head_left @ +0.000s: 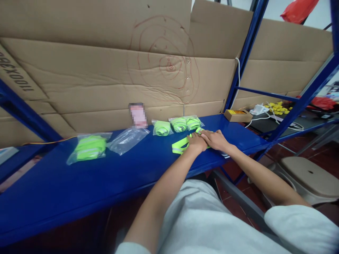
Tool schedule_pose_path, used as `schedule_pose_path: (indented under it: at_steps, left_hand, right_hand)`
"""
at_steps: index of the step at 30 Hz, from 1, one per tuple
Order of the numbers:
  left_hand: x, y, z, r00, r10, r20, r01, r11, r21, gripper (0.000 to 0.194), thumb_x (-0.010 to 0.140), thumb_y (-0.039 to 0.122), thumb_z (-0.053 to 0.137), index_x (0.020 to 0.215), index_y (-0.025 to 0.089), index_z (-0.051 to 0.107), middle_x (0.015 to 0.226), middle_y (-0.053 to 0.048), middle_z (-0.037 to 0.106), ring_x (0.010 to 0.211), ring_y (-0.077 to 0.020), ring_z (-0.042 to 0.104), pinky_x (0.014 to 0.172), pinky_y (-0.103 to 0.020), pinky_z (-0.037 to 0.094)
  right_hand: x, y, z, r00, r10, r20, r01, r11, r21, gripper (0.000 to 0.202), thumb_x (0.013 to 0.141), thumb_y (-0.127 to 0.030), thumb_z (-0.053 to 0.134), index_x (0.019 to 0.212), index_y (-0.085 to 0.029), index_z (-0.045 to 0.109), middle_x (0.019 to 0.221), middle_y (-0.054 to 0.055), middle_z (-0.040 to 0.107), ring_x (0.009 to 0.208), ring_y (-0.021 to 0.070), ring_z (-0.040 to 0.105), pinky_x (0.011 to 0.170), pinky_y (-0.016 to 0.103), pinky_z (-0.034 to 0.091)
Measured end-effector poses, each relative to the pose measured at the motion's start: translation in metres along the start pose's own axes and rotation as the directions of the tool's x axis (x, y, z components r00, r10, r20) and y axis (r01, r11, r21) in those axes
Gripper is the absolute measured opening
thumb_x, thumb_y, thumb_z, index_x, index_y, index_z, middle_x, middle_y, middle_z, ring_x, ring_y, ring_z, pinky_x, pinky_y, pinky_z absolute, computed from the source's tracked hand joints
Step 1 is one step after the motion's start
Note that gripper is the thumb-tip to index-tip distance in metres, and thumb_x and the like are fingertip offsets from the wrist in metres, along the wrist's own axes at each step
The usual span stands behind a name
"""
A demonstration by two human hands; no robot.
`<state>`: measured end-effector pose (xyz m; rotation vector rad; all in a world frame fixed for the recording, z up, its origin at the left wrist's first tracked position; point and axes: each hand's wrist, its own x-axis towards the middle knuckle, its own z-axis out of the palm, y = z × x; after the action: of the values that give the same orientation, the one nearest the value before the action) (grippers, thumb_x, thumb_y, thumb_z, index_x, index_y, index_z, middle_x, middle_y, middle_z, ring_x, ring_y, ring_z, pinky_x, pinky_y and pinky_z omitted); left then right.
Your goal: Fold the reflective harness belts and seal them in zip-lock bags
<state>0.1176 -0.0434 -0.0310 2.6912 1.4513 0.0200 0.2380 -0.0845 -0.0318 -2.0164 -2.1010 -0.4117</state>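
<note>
A neon-green reflective strap [180, 145] lies partly looped on the blue table, and both hands are on it. My left hand [197, 141] presses down over the strap with its fingers close together. Right beside it, touching it, my right hand [215, 139] rests with fingers bent over the strap's far part. A bit of green shows just beyond the fingertips. What the fingers pinch is mostly hidden under the hands. Bagged green rolls [162, 128] stand behind the hands, along the cardboard.
A larger bagged green bundle [91, 147] and an empty clear bag [128, 140] lie left on the blue table [119, 180]. A blurred pink item [138, 115] leans on the cardboard. Right are a small box [238, 115], a white adapter [258, 109], cables and a stool [309, 176].
</note>
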Motion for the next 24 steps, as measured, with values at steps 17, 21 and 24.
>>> schedule_pose_path:
  at_steps: [17,21,24]
  left_hand:
    - [-0.063,-0.07,-0.001,0.898,0.43,-0.092,-0.43,0.903,0.019,0.072,0.101,0.058,0.039,0.159,0.016,0.03,0.167,-0.021,0.023,0.155,-0.0363,0.021,0.124,-0.064,0.011]
    - [-0.077,-0.112,0.001,0.799,0.573,-0.181,-0.587,0.809,-0.031,0.067,0.099,0.059,0.044,0.154,0.02,0.04,0.165,-0.019,0.03,0.153,-0.0349,0.029,0.123,-0.062,0.018]
    - [-0.079,-0.117,-0.013,0.792,0.554,-0.259,-0.584,0.81,-0.056,0.064,0.102,0.06,0.034,0.148,0.018,0.048,0.158,-0.018,0.042,0.146,-0.0333,0.039,0.123,-0.061,0.019]
  right_hand:
    - [0.031,0.036,0.001,0.966,-0.256,0.045,0.218,0.891,0.398,0.032,0.097,-0.041,0.057,0.118,-0.023,0.072,0.119,0.007,0.071,0.113,0.0244,0.064,0.097,0.035,0.046]
    - [0.031,0.028,0.002,0.975,-0.219,-0.022,0.202,0.85,0.486,0.029,0.102,-0.041,0.05,0.107,-0.023,0.072,0.112,0.008,0.071,0.106,0.0227,0.066,0.097,0.035,0.049]
    - [0.02,0.027,0.006,0.989,-0.13,-0.065,0.145,0.875,0.462,0.027,0.101,-0.04,0.051,0.113,-0.028,0.071,0.119,0.007,0.067,0.113,0.0252,0.064,0.1,0.041,0.047]
